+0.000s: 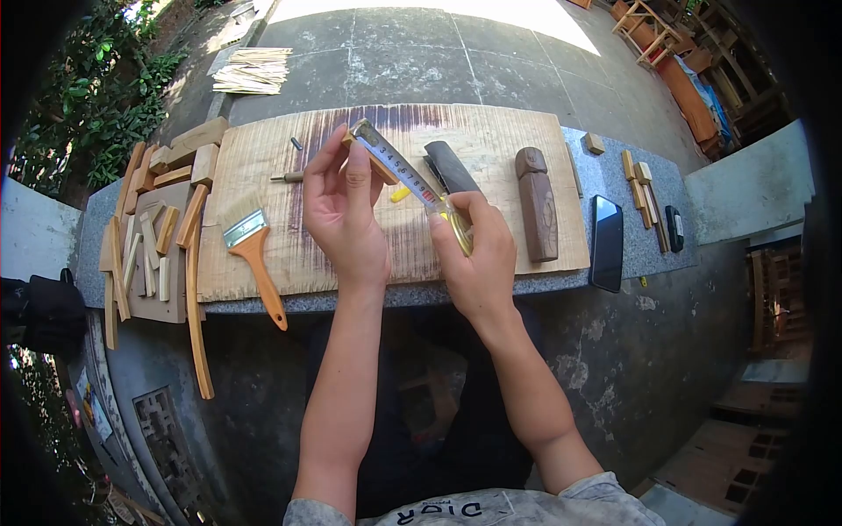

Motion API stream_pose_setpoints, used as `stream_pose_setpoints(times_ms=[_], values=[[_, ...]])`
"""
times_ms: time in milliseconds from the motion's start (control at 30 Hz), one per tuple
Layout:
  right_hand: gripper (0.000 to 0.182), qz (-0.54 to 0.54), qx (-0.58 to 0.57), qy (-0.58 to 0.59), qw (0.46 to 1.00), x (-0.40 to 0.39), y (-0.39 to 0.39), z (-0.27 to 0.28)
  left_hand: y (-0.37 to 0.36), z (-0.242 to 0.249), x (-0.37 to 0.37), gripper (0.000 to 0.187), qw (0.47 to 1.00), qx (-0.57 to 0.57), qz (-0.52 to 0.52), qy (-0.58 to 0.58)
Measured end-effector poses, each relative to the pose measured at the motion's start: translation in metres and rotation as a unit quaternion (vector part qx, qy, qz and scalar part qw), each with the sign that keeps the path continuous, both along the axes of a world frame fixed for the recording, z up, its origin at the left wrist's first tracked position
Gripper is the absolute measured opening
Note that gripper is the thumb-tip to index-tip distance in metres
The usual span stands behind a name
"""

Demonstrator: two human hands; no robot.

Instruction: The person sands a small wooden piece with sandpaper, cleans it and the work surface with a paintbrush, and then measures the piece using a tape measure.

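My left hand (346, 197) pinches a small wooden strip (382, 169) and the hooked end of a tape measure near its fingertips. The extended blade (395, 164) slants down to the right along the strip, its numbers facing up. My right hand (478, 250) is wrapped round the yellow tape measure case (458, 230), which the fingers partly cover. Just beyond my right hand lies a dark grey folded piece (450, 167). A bit of yellow (400, 194) shows on the board between the hands. Left of my left hand rests a paintbrush (254, 250) with an orange handle.
Under the hands is a wide wooden board (491, 131) on a stone table (653, 162). Wood blocks and strips (151, 245) crowd the left side. A dark carved wooden block (538, 206), a phone (606, 244) and small wood pieces (638, 188) lie to the right.
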State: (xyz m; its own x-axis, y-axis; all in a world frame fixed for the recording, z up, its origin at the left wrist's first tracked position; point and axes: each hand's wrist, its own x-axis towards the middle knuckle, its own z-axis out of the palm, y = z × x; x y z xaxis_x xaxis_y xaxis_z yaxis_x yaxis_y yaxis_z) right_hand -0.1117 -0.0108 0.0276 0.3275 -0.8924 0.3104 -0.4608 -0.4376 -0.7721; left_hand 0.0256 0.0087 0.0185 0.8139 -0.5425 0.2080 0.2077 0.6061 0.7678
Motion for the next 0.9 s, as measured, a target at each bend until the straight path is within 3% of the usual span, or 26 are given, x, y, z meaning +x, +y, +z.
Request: stream_pose_setpoints(times_ms=[900], values=[[0.039,0.006,0.01,-0.002,1.0,0.0006,0.0005,-0.0015,-0.0001,-0.0037,0.0016,0.022,0.999,-0.017,-0.003,0.046]])
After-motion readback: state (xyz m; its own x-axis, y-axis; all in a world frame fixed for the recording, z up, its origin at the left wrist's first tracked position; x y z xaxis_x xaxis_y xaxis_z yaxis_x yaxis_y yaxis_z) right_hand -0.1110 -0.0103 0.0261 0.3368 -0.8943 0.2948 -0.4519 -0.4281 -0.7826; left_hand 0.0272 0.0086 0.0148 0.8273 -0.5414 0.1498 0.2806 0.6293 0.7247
